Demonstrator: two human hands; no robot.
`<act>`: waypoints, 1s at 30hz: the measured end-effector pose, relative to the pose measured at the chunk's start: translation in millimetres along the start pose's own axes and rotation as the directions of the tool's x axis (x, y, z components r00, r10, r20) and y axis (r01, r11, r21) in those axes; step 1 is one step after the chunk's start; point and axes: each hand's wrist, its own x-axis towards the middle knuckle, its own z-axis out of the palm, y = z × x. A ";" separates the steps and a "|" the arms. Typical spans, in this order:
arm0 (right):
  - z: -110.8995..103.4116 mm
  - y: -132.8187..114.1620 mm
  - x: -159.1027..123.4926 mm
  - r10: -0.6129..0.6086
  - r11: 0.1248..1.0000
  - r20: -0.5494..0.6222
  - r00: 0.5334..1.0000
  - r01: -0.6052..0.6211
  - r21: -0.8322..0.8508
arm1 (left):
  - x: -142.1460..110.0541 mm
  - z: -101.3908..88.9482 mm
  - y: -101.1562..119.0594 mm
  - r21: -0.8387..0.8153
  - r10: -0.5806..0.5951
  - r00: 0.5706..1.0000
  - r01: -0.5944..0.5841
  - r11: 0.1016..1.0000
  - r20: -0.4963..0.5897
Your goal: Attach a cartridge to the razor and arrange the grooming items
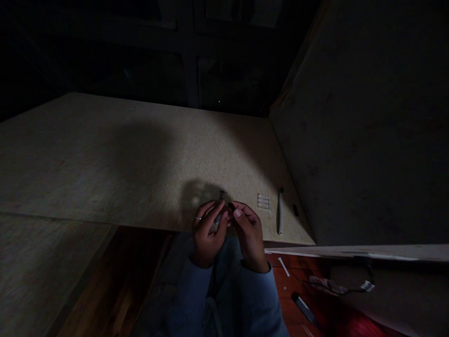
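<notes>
Both hands meet at the table's near edge in dim light. My left hand [209, 229], with a ring on one finger, is closed around a slim greyish object [218, 218]. A small dark T-shaped end [222, 192] sticks out beyond its fingers; the rest is mostly covered. Pinched between the thumb and fingers of my right hand [249, 228] is a small dark piece [232, 206], close beside the left hand's fingertips. I cannot make out what kind of thing either one is.
Right of my hands lie a clear plastic piece with several ridges [263, 201], a slim white-handled tool with a dark tip [280, 213] and a small black piece [295, 210]. The pale table [147, 187] meets an upright panel [368, 140] at right. Cable [351, 291] and litter lie on the floor.
</notes>
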 end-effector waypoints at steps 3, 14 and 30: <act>-9.9 -4.3 1.0 -0.008 0.999 -0.006 1.000 0.009 0.038 | 14.5 -7.4 -4.8 -0.034 -0.092 0.986 0.098 0.995 0.137; -17.7 -16.8 -1.4 -0.125 0.988 0.021 0.992 0.123 0.096 | 24.7 28.1 -30.1 0.533 -0.396 0.837 0.153 0.832 0.379; -18.6 -17.2 -8.8 -0.235 0.958 -0.005 0.972 0.230 -0.171 | 37.6 -34.9 9.1 -0.467 -0.530 0.486 0.866 0.180 0.695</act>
